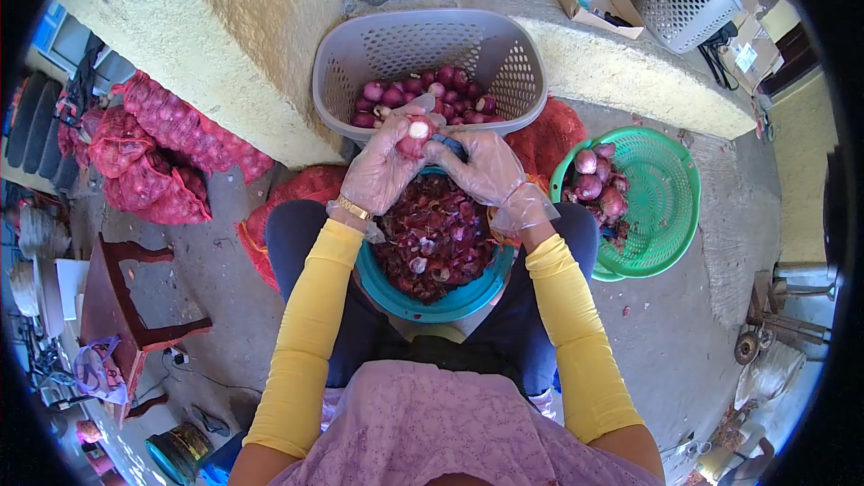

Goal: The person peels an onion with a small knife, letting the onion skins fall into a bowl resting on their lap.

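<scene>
Head view shows left grip [385, 162] closed around onion [418, 130].

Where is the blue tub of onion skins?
In the head view, the blue tub sits at the centre, between the person's legs, below the left hand and right hand, nearer than the grey basket.

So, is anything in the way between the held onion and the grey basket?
Only the left hand, curled round the onion, and the near rim of the grey basket; I see nothing else. How high the onion sits against that rim, I cannot tell.
</scene>
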Demonstrator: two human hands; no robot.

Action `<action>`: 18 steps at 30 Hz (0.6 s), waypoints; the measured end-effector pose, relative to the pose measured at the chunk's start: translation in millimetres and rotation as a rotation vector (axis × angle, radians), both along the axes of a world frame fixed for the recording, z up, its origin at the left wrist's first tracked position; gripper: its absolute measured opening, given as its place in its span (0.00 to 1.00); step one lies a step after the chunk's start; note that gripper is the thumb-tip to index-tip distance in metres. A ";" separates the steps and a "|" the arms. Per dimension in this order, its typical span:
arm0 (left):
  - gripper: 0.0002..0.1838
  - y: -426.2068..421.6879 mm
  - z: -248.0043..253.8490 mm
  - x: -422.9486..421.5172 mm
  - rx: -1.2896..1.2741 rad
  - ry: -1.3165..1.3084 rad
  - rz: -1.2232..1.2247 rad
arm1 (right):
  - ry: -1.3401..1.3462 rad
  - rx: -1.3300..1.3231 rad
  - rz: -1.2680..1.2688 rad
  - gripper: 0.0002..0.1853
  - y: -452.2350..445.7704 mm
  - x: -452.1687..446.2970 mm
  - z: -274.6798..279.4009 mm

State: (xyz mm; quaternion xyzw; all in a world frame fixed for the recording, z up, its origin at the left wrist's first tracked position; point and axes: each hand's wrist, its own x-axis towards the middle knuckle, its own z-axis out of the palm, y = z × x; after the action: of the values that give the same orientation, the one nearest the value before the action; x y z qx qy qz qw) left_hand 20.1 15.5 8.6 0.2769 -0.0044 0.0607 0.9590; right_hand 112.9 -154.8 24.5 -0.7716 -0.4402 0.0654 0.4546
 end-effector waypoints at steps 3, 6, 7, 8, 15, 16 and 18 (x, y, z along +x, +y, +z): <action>0.17 1.0 -2.1 -0.7 0.010 -0.004 0.004 | -0.098 0.036 -0.007 0.24 0.9 1.0 -7.6; 0.18 5.2 -1.9 -0.3 0.006 -0.015 -0.018 | -0.132 0.052 -0.028 0.24 0.8 -2.1 -4.5; 0.18 5.2 -1.8 -0.5 0.006 -0.015 -0.018 | -0.058 0.050 -0.053 0.25 0.6 -4.1 1.0; 0.19 5.1 -1.8 -1.2 0.015 -0.001 -0.002 | -0.058 0.049 -0.052 0.25 -0.7 -4.5 7.5; 0.19 4.0 -2.9 -2.6 0.078 -0.026 0.024 | -0.094 -0.098 -0.144 0.26 -0.2 -5.9 11.0; 0.19 4.2 -4.9 -2.0 0.077 -0.025 0.024 | -0.103 -0.060 -0.150 0.26 0.0 -6.3 11.0; 0.18 4.4 -6.9 -0.8 0.061 -0.024 0.005 | -0.090 -0.079 -0.143 0.26 0.2 -6.2 12.5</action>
State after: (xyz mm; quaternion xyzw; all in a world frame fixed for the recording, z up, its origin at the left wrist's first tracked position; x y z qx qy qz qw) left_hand 19.3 19.9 1.8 0.3051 -0.0169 0.0665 0.9498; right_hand 106.7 -154.5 37.0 -0.8205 -0.4010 0.0150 0.4072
